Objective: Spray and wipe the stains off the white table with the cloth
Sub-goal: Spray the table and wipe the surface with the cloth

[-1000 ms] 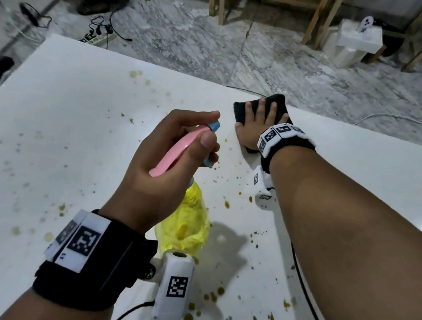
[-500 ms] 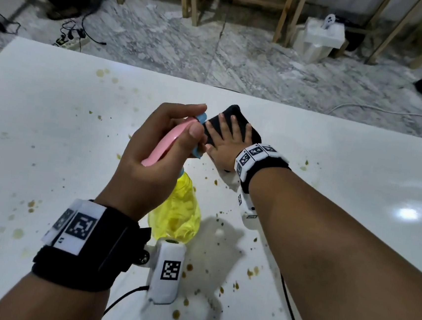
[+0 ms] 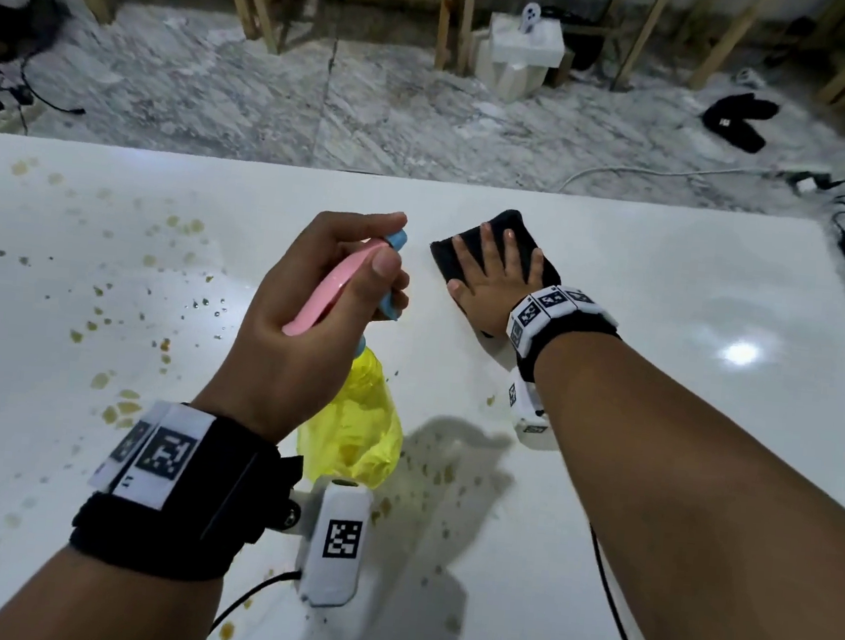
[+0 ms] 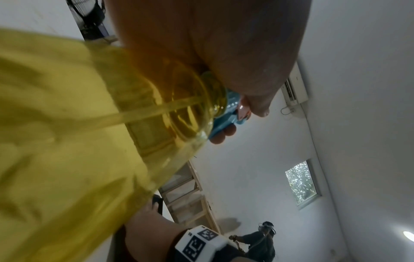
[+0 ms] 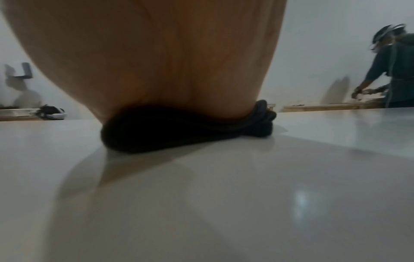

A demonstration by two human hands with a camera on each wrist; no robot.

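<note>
Right hand [image 3: 494, 280] flat, fingers straight, pressing the folded black cloth [image 3: 496, 234] onto the glossy white table [image 3: 670, 302]; it has swept out right from next to the sprayer. Left hand [image 3: 307, 319] stays clamped on the yellow spray bottle [image 3: 353, 426] with pink-blue trigger head, raised. Yellow-brown stains [image 3: 182, 224] left of that grip still unwiped: wiping likely barely half done.

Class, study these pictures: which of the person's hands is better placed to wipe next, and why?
The right hand: its straight fingers already press the black cloth flat on the white table. The left hand grips the spray bottle.
</note>
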